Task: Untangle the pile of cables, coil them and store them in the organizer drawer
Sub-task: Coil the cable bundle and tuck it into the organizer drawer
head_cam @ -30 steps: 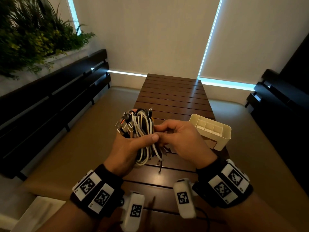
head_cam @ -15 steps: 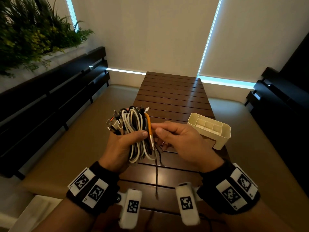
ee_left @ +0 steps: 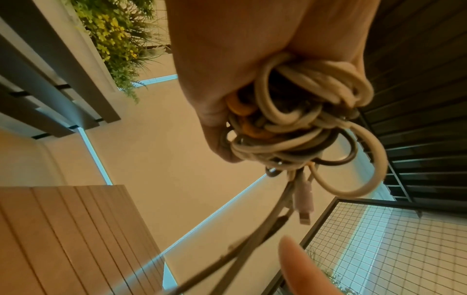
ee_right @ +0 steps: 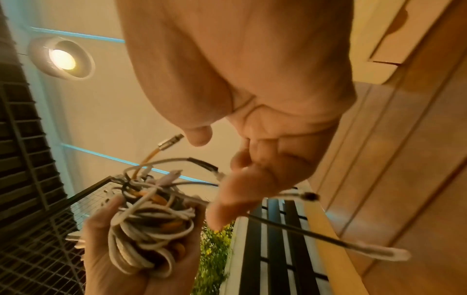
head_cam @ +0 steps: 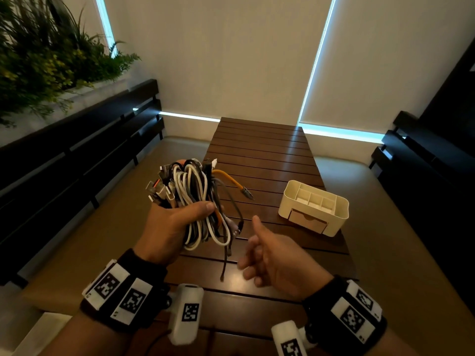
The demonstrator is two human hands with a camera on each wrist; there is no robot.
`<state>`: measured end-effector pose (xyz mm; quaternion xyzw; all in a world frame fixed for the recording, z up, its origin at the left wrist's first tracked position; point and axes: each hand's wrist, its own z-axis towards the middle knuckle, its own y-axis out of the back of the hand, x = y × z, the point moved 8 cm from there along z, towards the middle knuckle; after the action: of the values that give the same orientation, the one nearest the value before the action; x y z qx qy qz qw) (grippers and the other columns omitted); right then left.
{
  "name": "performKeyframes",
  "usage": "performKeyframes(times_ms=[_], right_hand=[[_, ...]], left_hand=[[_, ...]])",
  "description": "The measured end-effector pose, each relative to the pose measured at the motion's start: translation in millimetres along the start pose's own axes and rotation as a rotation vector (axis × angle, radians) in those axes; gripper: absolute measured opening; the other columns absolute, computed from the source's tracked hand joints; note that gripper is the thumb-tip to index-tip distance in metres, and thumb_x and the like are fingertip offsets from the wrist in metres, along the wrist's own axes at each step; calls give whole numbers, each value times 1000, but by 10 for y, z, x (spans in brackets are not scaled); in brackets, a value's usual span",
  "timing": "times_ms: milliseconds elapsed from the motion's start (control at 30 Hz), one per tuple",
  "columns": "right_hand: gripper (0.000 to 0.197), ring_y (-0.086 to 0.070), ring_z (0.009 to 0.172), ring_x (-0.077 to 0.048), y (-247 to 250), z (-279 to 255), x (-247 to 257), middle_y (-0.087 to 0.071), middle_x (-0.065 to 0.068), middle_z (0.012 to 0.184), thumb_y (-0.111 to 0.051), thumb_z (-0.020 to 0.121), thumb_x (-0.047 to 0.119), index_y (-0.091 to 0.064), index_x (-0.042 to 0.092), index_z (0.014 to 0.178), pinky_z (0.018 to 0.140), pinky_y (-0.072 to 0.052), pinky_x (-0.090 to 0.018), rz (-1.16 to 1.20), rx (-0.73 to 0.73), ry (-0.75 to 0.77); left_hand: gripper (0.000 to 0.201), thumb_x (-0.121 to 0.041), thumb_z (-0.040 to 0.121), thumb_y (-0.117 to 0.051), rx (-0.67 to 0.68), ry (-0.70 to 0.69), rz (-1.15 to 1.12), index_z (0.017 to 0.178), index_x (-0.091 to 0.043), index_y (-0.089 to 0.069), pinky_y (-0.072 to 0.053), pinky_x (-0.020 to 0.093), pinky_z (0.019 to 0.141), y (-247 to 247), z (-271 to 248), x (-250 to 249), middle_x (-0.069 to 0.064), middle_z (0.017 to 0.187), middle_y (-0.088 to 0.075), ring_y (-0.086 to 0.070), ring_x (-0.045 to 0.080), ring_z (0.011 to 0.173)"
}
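Over the table: both hands are raised above the dark brown slatted wooden table point(head_cam: 259, 160), the landmark for all that follows.
Table: long and narrow, running away from the person.
Organizer: cream plastic desk organizer with open top compartments and a tan drawer point(head_cam: 312, 208) — it stands on the table's right edge; the drawer front sits flush with the body.
Cables: tangled bundle of white, grey, black and orange cables point(head_cam: 195, 199) held above the table's left side, well apart from the organizer; several plug ends stick out at its top left, an orange-sleeved end point(head_cam: 231, 181) juts right toward the organizer, and thin dark ends dangle down toward the table top.
Left hand: left hand point(head_cam: 171, 227) grips the bundle, fingers and thumb wrapped round its middle — the left wrist view shows the loops point(ee_left: 298, 123) bulging from the fist.
Right hand: right hand point(head_cam: 276, 260) hovers just right of the bundle, thumb up, fingers loosely curled, holding nothing.
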<state>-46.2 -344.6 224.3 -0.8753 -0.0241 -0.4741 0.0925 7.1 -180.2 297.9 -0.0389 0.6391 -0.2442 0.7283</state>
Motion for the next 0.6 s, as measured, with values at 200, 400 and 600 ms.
performKeyframes(times_ms=[200,400,600], right_hand=[[70,-69,103,-34,-229,60,-145,-69,-23,119,-29,97,68,-50,13,136,66,-59,-37,180,228,-102],[28,-70,73,-21,156,172,154,-73,-11,89,-51,101,16,-51,9,129,70,-60,-37,339,-56,147],[36,-73,95,-27,307,146,337,-74,-14,110,-39,100,5,-51,10,133,80,-56,-42,382,-62,255]], left_hand=[[62,-20,68,-80,-23,17,35,111,18,-58,-55,69,81,-55,10,174,42,97,-65,-68,56,87],[48,-16,62,-80,-83,72,49,103,6,-68,-58,52,71,-69,-58,420,29,92,-72,-72,46,80],[66,-18,60,-80,-95,161,-14,115,14,-60,-58,57,73,-18,-127,618,39,101,-66,-68,55,87]])
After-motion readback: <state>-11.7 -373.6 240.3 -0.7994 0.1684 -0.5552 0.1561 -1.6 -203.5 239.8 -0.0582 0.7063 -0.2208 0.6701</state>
